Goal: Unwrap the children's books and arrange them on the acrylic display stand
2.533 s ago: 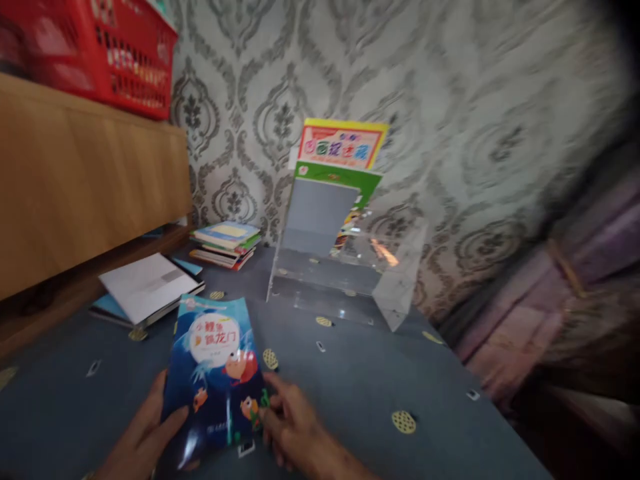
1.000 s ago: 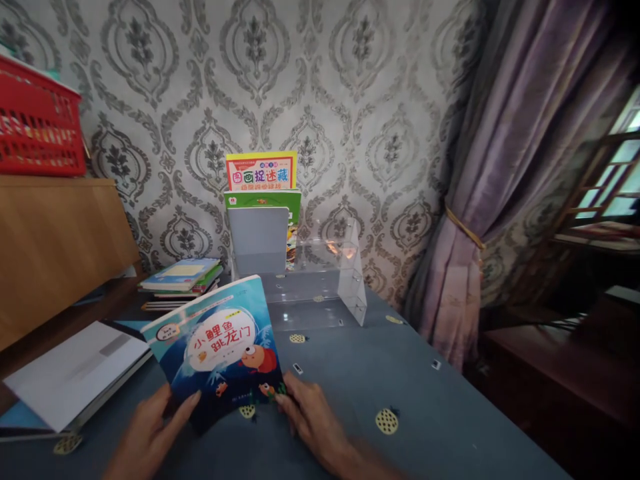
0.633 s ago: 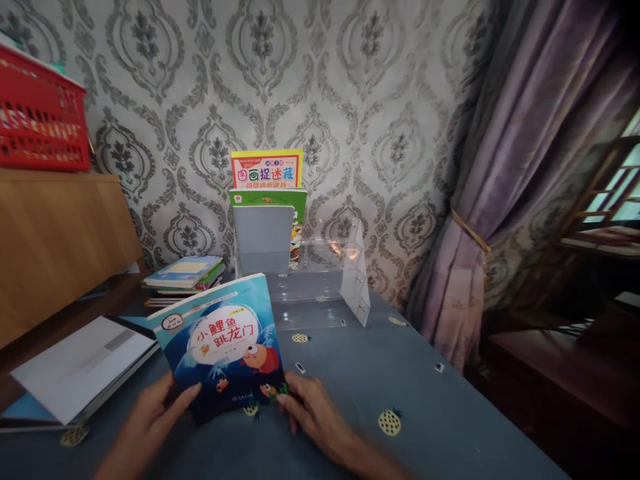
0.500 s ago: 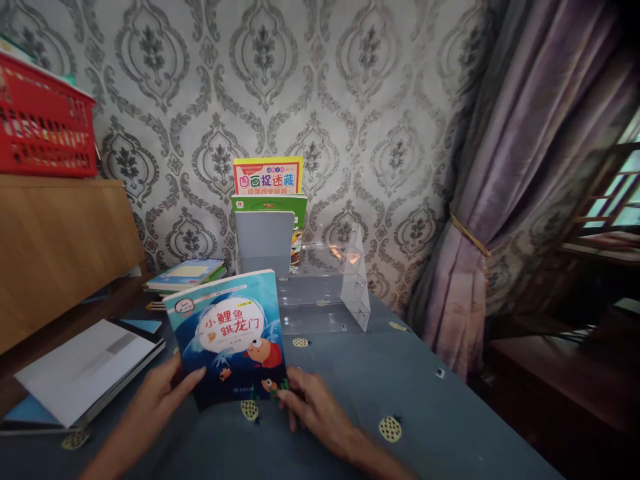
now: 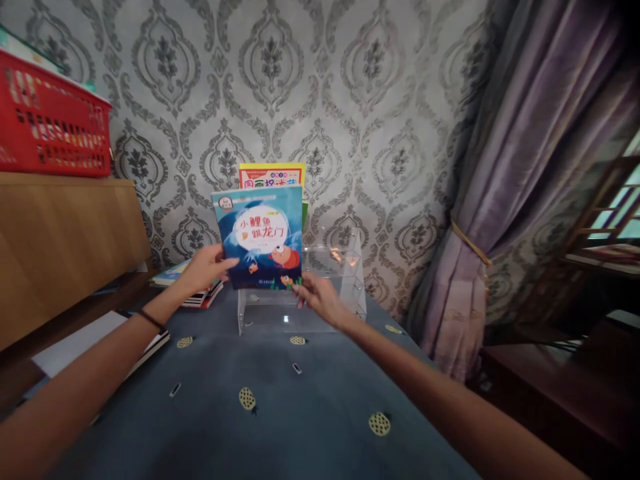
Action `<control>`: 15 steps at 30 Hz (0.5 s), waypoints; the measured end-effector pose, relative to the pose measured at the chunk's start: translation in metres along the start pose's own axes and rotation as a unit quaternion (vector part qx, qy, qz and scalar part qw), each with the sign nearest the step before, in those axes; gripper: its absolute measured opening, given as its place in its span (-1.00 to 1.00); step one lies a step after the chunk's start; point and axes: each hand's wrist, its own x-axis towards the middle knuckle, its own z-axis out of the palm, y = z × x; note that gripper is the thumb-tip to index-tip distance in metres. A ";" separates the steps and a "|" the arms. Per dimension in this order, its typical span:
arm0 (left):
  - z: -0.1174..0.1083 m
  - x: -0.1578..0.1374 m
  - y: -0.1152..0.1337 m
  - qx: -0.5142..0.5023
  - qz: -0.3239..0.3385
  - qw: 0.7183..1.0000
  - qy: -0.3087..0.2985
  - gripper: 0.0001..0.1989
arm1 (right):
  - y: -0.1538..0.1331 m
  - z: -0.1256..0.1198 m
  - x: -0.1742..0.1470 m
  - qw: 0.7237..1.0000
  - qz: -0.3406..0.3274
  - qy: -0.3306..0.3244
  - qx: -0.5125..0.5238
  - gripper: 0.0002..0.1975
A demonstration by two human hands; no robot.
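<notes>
The blue book point(image 5: 257, 212) has moved forward, up in front of the clear rack point(image 5: 354, 267); my left grip point(image 5: 224, 259) and right grip point(image 5: 298, 289) clamp its lower sides, which I should keep level.

Red basket point(image 5: 65, 155) on a wooden cabinet point(image 5: 70, 247), grey patterned wall point(image 5: 400, 100), purple curtain point(image 5: 530, 153) with gold tieback point(image 5: 469, 243)

The book point(image 5: 265, 223) runs from turquoise at the top to deep navy at the bottom — red lettering on a white patch, orange-red fish print beneath. The wallpaper point(image 5: 400, 100) is pale grey with darker scrolling medallions. The basket point(image 5: 65, 127) is red, the cabinet point(image 5: 70, 240) light brown, the curtain point(image 5: 540, 147) mauve, the tablecloth point(image 5: 210, 420) blue-grey — scattered with yellow, black-spotted pineapples.
</notes>
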 end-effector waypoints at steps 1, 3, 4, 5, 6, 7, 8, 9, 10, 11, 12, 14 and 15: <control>-0.002 0.011 0.004 0.006 0.023 1.000 0.013 -0.59 | -0.002 -0.010 0.012 1.000 -0.008 0.006 -0.015 -0.75; -0.006 0.030 0.010 0.010 0.059 0.997 0.042 -0.61 | -0.004 -0.027 0.035 0.998 -0.023 0.018 -0.048 -0.80; -0.007 0.039 0.012 0.011 0.076 0.995 0.056 -0.62 | -0.005 -0.033 0.044 0.997 -0.030 0.024 -0.064 -0.81; -0.007 0.046 0.013 0.012 0.090 0.994 0.066 -0.63 | -0.005 -0.039 0.051 0.996 -0.036 0.032 -0.081 -0.83; -0.007 0.051 0.013 0.014 0.100 0.992 0.073 -0.63 | -0.005 -0.043 0.057 0.994 -0.040 0.039 -0.097 -0.83; -0.006 0.055 0.013 0.017 0.106 0.991 0.078 -0.64 | -0.003 -0.046 0.062 0.991 -0.044 0.048 -0.114 -0.83; -0.005 0.058 0.012 0.023 0.108 0.991 0.082 -0.64 | -0.001 -0.047 0.065 0.989 -0.047 0.056 -0.131 -0.82; -0.004 0.060 0.012 0.030 0.106 0.990 0.085 -0.64 | 0.002 -0.048 0.068 0.986 -0.049 0.064 -0.148 -0.80; -0.002 0.061 0.011 0.038 0.103 0.990 0.087 -0.64 | 0.005 -0.048 0.070 0.983 -0.051 0.072 -0.163 -0.78; -0.001 0.062 0.010 0.044 0.100 0.990 0.089 -0.63 | 0.009 -0.048 0.072 0.980 -0.054 0.078 -0.177 -0.76; 0.000 0.062 0.009 0.050 0.099 0.990 0.091 -0.62 | 0.013 -0.048 0.074 0.977 -0.057 0.082 -0.190 -0.74; 0.002 0.062 0.008 0.055 0.098 0.989 0.093 -0.59 | 0.021 -0.049 0.078 0.972 -0.064 0.085 -0.211 -0.71; 0.002 0.062 0.008 0.056 0.099 0.989 0.093 -0.58 | 0.024 -0.049 0.080 0.969 -0.068 0.084 -0.221 -0.70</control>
